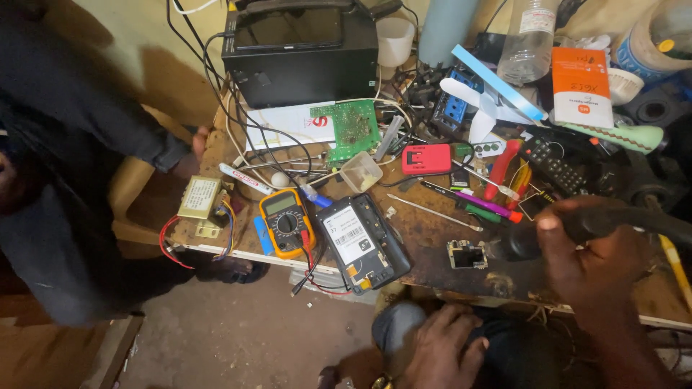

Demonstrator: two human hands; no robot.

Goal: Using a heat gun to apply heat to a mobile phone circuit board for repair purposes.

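Observation:
My right hand point(587, 263) grips the black handle of a hot-air tool point(562, 232), whose nozzle points at a small circuit board point(467, 254) lying on the worn wooden bench point(425, 230). My left hand point(441, 346) rests on my knee below the bench edge, holding nothing, fingers loosely apart. An opened black phone point(362, 241) with a white label lies back-up to the left of the small board.
A yellow multimeter point(287, 222), a small transformer point(199, 198), a green circuit board point(350, 130), a red box point(427, 158), screwdrivers, a remote and a black case point(301, 54) crowd the bench. Another person in dark clothes point(79, 166) stands at the left.

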